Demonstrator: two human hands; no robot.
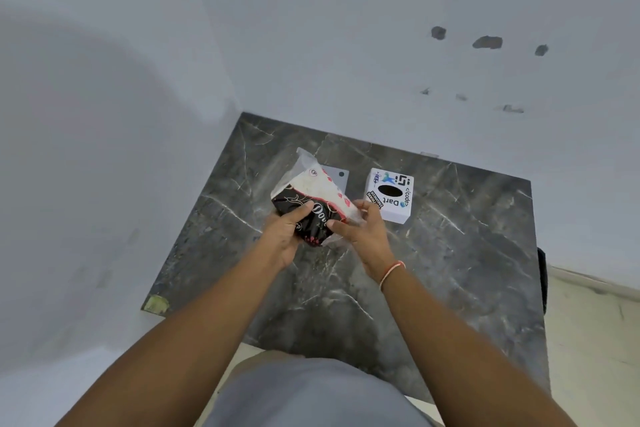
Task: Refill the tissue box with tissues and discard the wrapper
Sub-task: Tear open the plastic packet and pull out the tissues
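Observation:
A tissue pack (313,198) in a clear, black and red printed wrapper is held tilted above the dark marble table (450,270). White tissues show through its upper half. My left hand (285,236) grips the pack's black lower end from the left. My right hand (360,232) holds the wrapper's right edge between thumb and fingers. The white tissue box (389,195), covered in stickers and with a dark oval opening on top, stands on the table just right of the pack.
A flat grey panel (337,175) lies on the table behind the pack, partly hidden by it. White walls close in on the left and back. Pale floor shows beyond the table's right edge.

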